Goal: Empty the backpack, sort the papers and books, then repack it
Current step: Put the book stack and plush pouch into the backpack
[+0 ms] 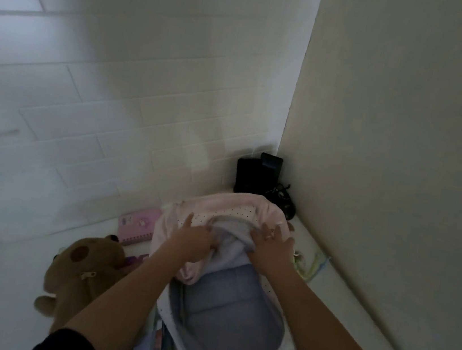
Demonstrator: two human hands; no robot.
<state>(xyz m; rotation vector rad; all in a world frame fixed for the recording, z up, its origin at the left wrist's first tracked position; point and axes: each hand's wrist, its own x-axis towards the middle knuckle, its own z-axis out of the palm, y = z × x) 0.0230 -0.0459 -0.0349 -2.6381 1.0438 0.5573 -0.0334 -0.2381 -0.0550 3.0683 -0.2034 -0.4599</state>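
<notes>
Two hands, left hand (195,242) and right hand (271,247), on one backpack (224,301).

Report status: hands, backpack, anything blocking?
Left hand and right hand both on grey cloth at open backpack mouth. Brown plush toy and pink notebook sit left, clear of it.

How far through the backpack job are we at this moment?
Partly emptied: a pink notebook and a plush toy lie outside the backpack, which is open. In hand: left hand and right hand work at its grey lining. Left: sorting and repacking; no sorted stack is visible.
</notes>
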